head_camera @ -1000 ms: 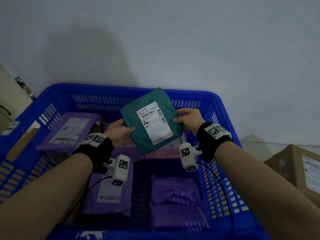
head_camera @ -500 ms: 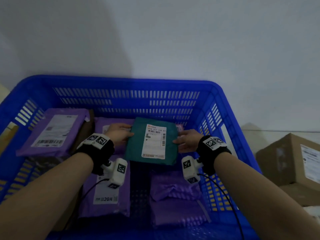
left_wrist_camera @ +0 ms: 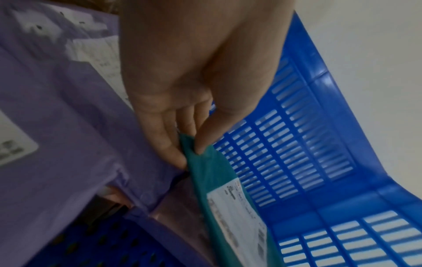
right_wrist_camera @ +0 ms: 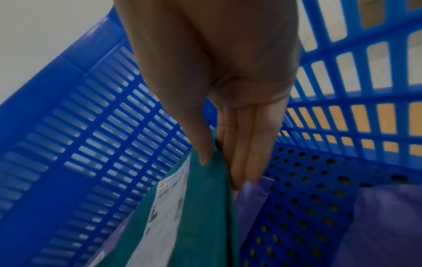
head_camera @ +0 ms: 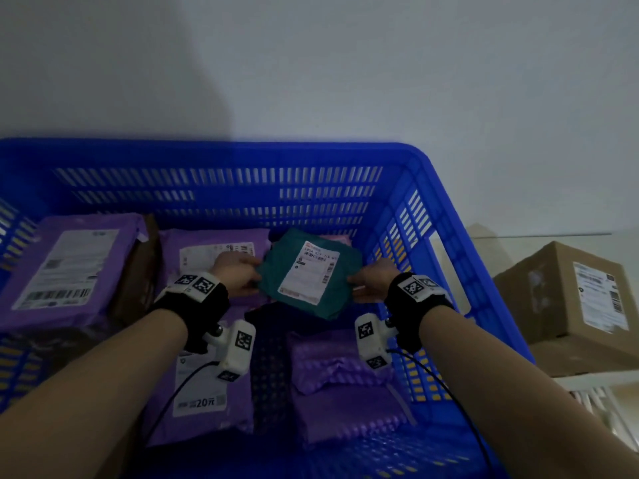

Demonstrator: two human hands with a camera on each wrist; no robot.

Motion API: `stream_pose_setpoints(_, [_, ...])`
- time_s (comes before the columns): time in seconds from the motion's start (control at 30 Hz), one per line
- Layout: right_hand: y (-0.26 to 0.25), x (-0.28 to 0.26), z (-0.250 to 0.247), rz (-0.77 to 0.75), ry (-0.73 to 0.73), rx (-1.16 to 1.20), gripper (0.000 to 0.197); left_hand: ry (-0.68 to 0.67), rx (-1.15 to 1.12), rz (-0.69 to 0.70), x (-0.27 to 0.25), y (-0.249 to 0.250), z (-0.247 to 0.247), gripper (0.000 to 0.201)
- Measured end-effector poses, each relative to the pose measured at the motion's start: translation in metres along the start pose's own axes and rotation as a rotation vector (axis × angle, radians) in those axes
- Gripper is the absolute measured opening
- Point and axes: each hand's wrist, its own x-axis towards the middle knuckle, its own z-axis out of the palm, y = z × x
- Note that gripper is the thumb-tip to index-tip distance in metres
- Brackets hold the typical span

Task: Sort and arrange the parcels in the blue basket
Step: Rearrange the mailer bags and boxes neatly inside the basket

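Observation:
A teal parcel (head_camera: 311, 273) with a white label hangs low inside the blue basket (head_camera: 221, 152), near its far right corner, label up. My left hand (head_camera: 238, 274) pinches its left edge, thumb on top and fingers beneath, as the left wrist view shows (left_wrist_camera: 194, 150). My right hand (head_camera: 371, 283) pinches the right edge the same way (right_wrist_camera: 217, 162). The teal parcel (left_wrist_camera: 219, 189) (right_wrist_camera: 196, 216) sits just above a purple parcel (head_camera: 214, 257) and a pink one (head_camera: 337, 239) at the back.
Purple parcels lie in the basket: a large one (head_camera: 65, 267) at the left, one marked 20 (head_camera: 204, 402) in front, two crumpled ones (head_camera: 339, 385) at the right front. A brown carton (head_camera: 581, 299) stands outside to the right. A wall (head_camera: 311, 63) rises behind.
Both hands have lowered the teal parcel from above the basket rim down into the far right part of the basket, turning it flatter. My view has shifted right and downward.

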Motion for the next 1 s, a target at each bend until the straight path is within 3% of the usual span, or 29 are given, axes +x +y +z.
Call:
stream_pose_setpoints(0.07, [-0.001, 0.004, 0.003, 0.015, 0.028, -0.099, 0.027, 0.081, 0.018, 0.055, 0.004, 0.003, -0.003, 0.038])
stream_pose_setpoints(0.17, [-0.004, 0.013, 0.008, -0.089, 0.133, -0.346, 0.058, 0.130, 0.032, 0.101, 0.008, 0.005, -0.012, 0.034])
stream_pose_setpoints(0.3, [-0.006, 0.023, 0.021, -0.152, 0.088, -0.577, 0.074, 0.132, -0.035, 0.124, 0.008, 0.005, -0.024, 0.032])
stream_pose_setpoints(0.47, [-0.009, 0.028, 0.029, -0.175, 0.122, -0.709, 0.064, 0.190, -0.138, 0.088, 0.008, -0.011, -0.027, 0.043])
stream_pose_setpoints(0.63, [-0.007, 0.022, 0.038, -0.178, 0.091, -0.841, 0.039, 0.124, -0.259, 0.054, 0.001, -0.021, -0.023, 0.029])
stream_pose_setpoints(0.77, [-0.006, 0.019, 0.044, -0.198, 0.000, -0.652, 0.036, 0.133, -0.250, 0.055, -0.001, -0.018, -0.024, 0.024])
stream_pose_setpoints(0.9, [-0.011, 0.008, 0.037, -0.167, -0.096, -0.281, 0.011, 0.154, -0.338, 0.079, -0.006, -0.012, -0.029, 0.024])
stream_pose_setpoints(1.0, [-0.023, 0.006, 0.022, -0.207, -0.152, -0.179, 0.019, 0.024, -0.369, 0.051, -0.015, -0.013, -0.032, 0.031])
